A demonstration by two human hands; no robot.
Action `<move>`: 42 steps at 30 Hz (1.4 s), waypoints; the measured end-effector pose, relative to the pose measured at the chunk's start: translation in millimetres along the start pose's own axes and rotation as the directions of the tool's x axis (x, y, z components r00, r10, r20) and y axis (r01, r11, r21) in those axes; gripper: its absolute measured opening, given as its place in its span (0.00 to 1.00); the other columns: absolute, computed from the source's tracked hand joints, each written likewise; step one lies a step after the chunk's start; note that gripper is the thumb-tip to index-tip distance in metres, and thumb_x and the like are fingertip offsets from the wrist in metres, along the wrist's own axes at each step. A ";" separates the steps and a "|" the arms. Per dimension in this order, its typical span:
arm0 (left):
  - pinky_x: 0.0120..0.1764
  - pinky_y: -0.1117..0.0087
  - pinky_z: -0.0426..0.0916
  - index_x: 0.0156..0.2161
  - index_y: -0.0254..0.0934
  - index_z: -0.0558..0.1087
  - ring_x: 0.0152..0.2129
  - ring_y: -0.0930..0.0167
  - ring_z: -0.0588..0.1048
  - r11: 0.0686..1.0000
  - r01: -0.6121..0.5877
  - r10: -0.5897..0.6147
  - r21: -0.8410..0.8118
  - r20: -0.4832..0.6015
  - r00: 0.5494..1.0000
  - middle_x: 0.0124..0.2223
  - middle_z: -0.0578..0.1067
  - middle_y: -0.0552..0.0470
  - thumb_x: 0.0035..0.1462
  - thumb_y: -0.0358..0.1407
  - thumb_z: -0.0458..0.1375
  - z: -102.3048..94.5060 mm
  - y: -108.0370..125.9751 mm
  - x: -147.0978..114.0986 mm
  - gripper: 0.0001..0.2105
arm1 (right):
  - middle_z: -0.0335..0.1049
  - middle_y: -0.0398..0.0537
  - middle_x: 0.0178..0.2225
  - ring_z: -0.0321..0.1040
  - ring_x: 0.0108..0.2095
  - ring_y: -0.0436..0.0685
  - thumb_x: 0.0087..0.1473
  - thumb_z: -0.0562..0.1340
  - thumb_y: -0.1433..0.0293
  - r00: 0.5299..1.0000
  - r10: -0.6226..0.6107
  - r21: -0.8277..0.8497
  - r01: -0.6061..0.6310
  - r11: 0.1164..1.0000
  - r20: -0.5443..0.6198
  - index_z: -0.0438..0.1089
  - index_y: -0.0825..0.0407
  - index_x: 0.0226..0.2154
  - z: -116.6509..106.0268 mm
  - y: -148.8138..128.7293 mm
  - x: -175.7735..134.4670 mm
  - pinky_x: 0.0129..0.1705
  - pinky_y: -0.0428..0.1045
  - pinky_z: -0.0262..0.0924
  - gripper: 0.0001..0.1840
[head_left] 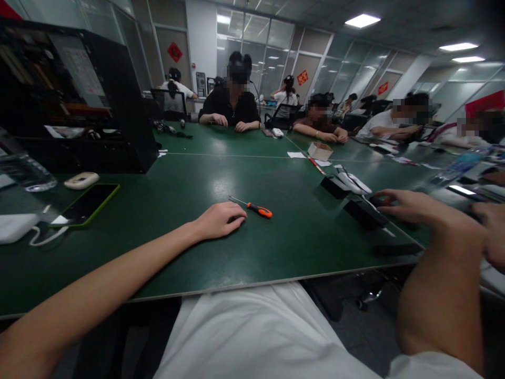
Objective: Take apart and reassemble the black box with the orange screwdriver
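Note:
My left hand [223, 220] rests palm down on the green table [189, 179], fingers loosely bent and the thumb apart from them. Just beyond its fingertips lies a screwdriver [258, 209] with an orange and black handle, its thin shaft pointing left. Over on the right my right hand [406, 205] is stretched out, thumb and fingers apart. Its fingertips are beside a black box-shaped item [365, 213]. A dark patch shows between the fingers; I cannot make out what it is. Another black box [334, 187] and a white device [353, 181] with a cable lie farther off.
An opened black computer case [134, 110] stands at left, near a green-edged phone [89, 205], a beige oval item [81, 180] and a clear bottle [29, 171]. A small open box [320, 151] sits farther back. Another person's hand [493, 229] is at far right. Several people sit around.

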State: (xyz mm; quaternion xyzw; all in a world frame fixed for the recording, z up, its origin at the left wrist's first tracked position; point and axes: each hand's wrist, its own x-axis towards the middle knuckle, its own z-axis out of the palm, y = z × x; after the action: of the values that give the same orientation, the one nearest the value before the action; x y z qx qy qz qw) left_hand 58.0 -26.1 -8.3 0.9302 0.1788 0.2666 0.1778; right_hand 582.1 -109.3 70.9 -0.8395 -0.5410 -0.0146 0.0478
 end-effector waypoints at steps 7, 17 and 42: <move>0.49 0.63 0.70 0.45 0.37 0.78 0.43 0.63 0.78 0.998 -0.017 0.015 0.053 0.030 0.999 0.44 0.80 0.44 0.67 0.35 0.53 0.3 -2.5 -0.4 0.11 | 0.77 0.63 0.46 0.75 0.29 0.58 0.48 0.66 0.70 0.866 0.134 0.187 -0.251 0.950 0.481 0.60 0.51 0.66 13.7 -1.6 25.0 0.30 0.51 0.68 0.43; 0.48 0.63 0.70 0.43 0.36 0.78 0.42 0.63 0.78 0.997 -0.034 0.031 0.066 0.040 0.999 0.44 0.80 0.44 0.67 0.35 0.53 -0.3 -1.1 0.7 0.11 | 0.72 0.67 0.53 0.75 0.42 0.59 0.53 0.65 0.70 0.921 -0.046 0.124 -0.003 0.992 0.387 0.56 0.57 0.68 20.5 -6.6 13.3 0.41 0.48 0.67 0.42; 0.48 0.65 0.71 0.42 0.35 0.78 0.42 0.65 0.78 0.988 -0.104 0.100 0.110 0.046 0.994 0.43 0.80 0.45 0.67 0.33 0.54 -0.5 -0.2 0.9 0.10 | 0.70 0.70 0.52 0.70 0.49 0.64 0.61 0.62 0.72 0.959 -0.095 -0.183 0.147 0.972 0.267 0.58 0.62 0.64 28.9 -32.0 -7.0 0.49 0.51 0.59 0.31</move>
State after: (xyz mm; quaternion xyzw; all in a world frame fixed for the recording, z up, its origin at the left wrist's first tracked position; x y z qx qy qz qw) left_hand 58.3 -25.4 -7.6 0.9519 0.1421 0.2460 0.1150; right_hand 549.3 -99.7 43.7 -0.8000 -0.5890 0.0364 -0.1086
